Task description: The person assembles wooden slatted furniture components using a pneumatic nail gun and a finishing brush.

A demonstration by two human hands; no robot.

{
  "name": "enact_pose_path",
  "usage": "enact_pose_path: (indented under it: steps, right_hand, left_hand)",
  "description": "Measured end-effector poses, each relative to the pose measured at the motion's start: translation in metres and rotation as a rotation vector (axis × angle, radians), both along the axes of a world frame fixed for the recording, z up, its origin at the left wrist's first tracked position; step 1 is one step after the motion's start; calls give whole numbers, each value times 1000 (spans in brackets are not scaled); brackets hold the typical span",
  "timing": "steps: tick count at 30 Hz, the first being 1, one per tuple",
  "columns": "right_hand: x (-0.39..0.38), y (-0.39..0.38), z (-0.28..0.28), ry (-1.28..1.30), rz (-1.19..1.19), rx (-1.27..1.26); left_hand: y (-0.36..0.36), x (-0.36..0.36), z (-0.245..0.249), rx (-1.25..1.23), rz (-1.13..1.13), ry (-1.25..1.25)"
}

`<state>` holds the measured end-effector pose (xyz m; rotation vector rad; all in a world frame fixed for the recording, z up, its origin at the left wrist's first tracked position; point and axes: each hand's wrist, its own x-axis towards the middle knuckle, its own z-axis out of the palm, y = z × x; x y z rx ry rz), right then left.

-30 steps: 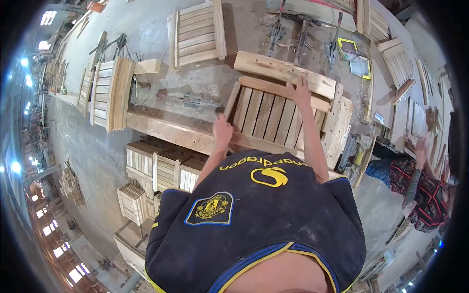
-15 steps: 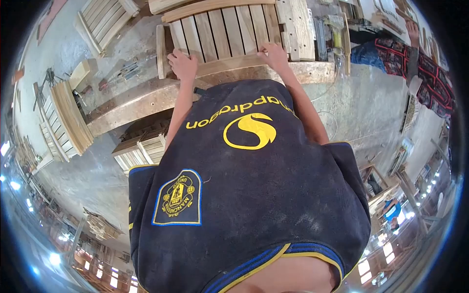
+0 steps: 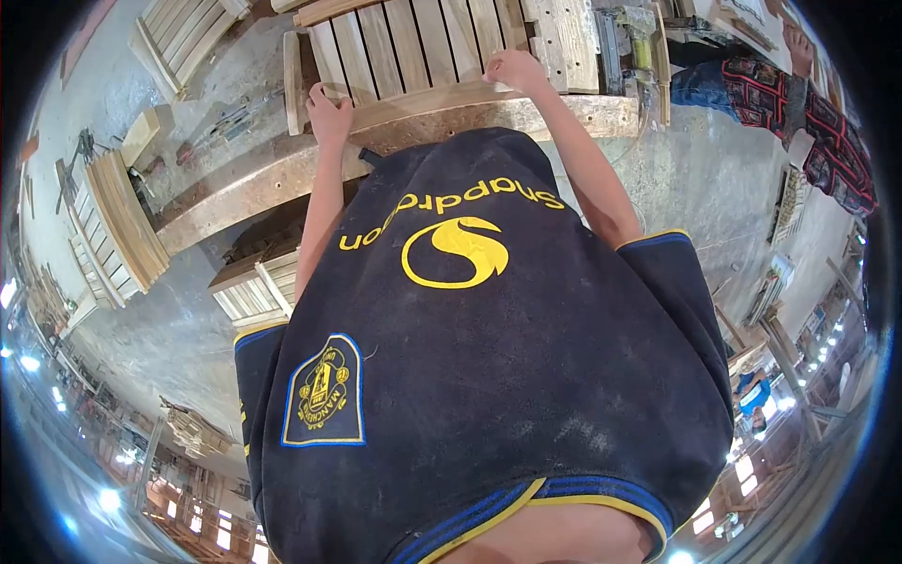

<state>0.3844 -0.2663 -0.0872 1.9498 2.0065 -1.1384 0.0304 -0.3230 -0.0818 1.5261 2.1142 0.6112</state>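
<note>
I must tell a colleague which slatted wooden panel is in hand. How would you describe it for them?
Find the long workbench running across in front of the person's dark shirt. On it lies a slatted panel, with the left hand and right hand gripping its near rail. Other panels lean at the left or sit under the bench; only this one is touched.

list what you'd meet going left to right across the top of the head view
stacked panels → left hand → panel under both hands → right hand → power tool → co-worker
</note>
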Motion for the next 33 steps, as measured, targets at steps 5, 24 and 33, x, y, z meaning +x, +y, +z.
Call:
enact_pose_path:
  steps: [5,24,33]
  right_hand:
    - [-2,-4,10,-32,23,77]
    - [38,-23,26,252,-727,355]
    - [8,-7,13,441,-573,271]
  left_hand:
    - [0,1,1,-4,19,-18]
    - [60,-5,98,-566,162,-908]
    - [59,-9,213,-63,-150,-807]
